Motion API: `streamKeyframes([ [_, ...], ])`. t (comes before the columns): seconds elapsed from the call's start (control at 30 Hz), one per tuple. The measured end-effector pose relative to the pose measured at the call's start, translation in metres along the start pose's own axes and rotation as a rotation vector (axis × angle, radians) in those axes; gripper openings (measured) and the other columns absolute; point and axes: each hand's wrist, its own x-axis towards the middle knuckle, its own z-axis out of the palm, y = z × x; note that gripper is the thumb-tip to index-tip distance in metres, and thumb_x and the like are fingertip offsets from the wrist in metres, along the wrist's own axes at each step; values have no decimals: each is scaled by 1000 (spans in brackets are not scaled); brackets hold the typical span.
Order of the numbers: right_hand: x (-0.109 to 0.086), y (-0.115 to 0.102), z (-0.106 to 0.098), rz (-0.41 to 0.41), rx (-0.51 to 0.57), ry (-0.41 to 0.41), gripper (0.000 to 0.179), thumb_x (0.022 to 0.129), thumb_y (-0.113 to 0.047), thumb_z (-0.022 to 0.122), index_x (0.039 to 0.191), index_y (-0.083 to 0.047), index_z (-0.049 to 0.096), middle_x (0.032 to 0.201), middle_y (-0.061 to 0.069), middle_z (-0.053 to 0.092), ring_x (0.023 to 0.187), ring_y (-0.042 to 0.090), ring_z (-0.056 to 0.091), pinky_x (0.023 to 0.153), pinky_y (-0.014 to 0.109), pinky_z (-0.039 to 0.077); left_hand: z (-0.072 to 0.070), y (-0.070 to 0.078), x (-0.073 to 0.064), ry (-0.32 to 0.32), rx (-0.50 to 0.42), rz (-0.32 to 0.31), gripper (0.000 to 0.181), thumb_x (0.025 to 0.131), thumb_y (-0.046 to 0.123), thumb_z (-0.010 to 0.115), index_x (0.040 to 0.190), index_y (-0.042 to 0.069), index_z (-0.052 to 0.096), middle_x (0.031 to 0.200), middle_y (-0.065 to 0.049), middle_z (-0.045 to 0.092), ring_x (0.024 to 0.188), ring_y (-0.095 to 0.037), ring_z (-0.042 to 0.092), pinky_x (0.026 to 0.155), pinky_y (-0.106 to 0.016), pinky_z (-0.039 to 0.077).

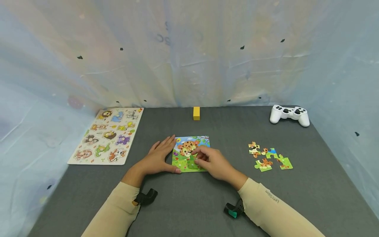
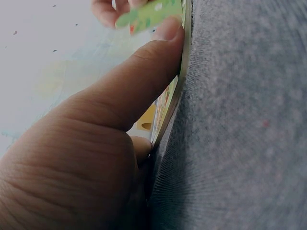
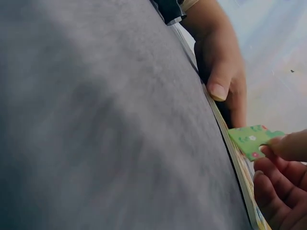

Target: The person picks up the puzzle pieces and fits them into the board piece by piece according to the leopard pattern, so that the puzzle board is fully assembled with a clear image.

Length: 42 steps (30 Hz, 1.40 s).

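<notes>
A square leopard jigsaw puzzle [image 1: 178, 160] lies flat on the grey table. Along its left side rests my left hand [image 1: 160, 159], fingers stretched toward the far corner and thumb on the near left corner. In the left wrist view that thumb [image 2: 139, 67] presses at the puzzle's edge. My right hand [image 1: 215, 162] pinches a green puzzle piece [image 3: 247, 139] between thumb and fingertips. The piece is tilted over the lower middle of the puzzle, and the right wrist view shows small flowers printed on it.
Several loose puzzle pieces [image 1: 285, 163] lie to the right. A white game controller [image 1: 289, 115] sits at the back right and a yellow block [image 1: 196, 113] at the back middle. On the left is a wooden animal board [image 1: 115, 158]. A hanging sheet [image 1: 189, 75] borders the table's far edge.
</notes>
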Motion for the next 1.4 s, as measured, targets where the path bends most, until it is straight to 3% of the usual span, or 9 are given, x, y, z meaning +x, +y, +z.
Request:
streamKeyframes([
  [0.23,16,-1,17,23,-20,22,23,106,-8,74,129,-7,74,101,-5,71,84,8,68,75,34,59,2,-2,0,1,-6,0,133,82,74,85,176,8,17,182,-9,11,166,-31,4,127,-63,-3],
  [0.47,27,-11,34,38,-25,-7,22,106,-9,74,128,-7,73,99,-5,71,85,8,67,76,33,57,0,2,0,-11,11,-24,131,83,67,89,175,7,17,181,-9,10,166,-31,4,127,-62,-2],
  [0.63,27,-12,38,30,-93,-7,21,105,-10,76,126,-7,74,105,-2,72,90,12,68,80,35,57,-1,3,-1,-16,8,-26,131,83,67,89,175,8,17,181,-8,9,166,-30,4,127,-62,-2],
  [0.9,22,-10,35,-76,-346,-49,17,102,-11,79,118,-4,83,104,2,60,84,15,59,75,34,54,2,-3,-1,3,-14,3,132,82,73,85,176,8,18,182,-9,10,166,-30,4,126,-62,-3],
  [1.07,17,-10,32,-109,-400,-84,30,102,-14,80,130,-4,79,113,4,61,89,14,59,76,32,54,5,-5,-1,2,-1,-13,133,82,75,84,176,11,16,182,-5,9,166,-26,2,127,-59,-4],
  [1.3,11,-9,27,-248,-502,-125,30,105,-14,78,133,-7,80,123,13,63,102,23,60,85,39,55,1,-1,-1,10,-14,12,132,83,71,86,175,6,18,181,-13,12,166,-33,5,126,-64,-2],
  [1.4,10,-8,26,-259,-513,-135,32,105,-16,77,136,-8,79,125,13,63,105,24,60,86,40,55,0,1,-1,3,3,8,131,83,70,86,175,5,18,181,-13,11,166,-33,5,126,-63,-2],
])
